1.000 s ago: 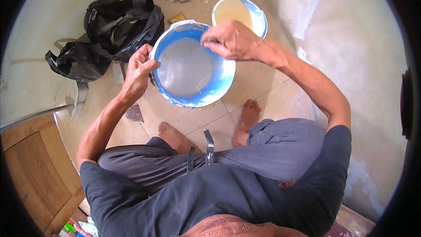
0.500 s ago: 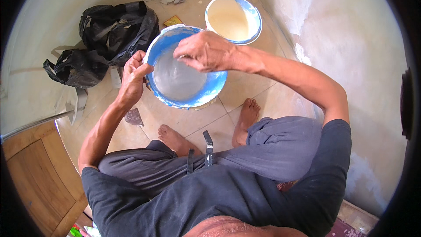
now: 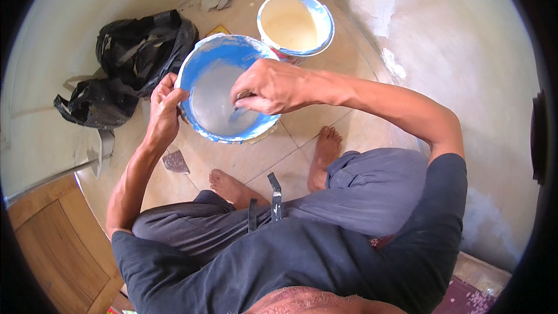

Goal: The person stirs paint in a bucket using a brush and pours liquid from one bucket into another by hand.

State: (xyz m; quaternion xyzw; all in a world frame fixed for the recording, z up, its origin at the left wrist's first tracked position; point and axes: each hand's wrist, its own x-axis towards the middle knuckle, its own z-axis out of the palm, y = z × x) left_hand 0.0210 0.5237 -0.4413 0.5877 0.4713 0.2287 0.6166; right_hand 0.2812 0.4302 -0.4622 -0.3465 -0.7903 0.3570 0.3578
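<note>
A round blue bucket [image 3: 218,51], its rim smeared with white, holds a smooth pale grey paste [image 3: 218,96]. My left hand [image 3: 167,110] is closed on the bucket's left rim, thumb over the edge. Above the paste, my right hand [image 3: 270,88] is closed around a thin tool [image 3: 237,113] whose lower end dips into the paste. Most of that tool is hidden by my fingers and the paste, so its exact kind cannot be made out. The bucket leans slightly toward me.
Behind the bucket stands a second pail [image 3: 290,23] with cream-coloured contents. Crumpled black plastic bags [image 3: 145,52] lie to the left. A brownish flat shard [image 3: 175,162] rests on the tiles near my bare feet. Walls rise close on both sides; a wooden door [image 3: 64,244] is at lower left.
My right hand has moved slightly nearer to me, and more of the tool shows below its fingers. Bucket and left hand appear a little further left as the view shifts.
</note>
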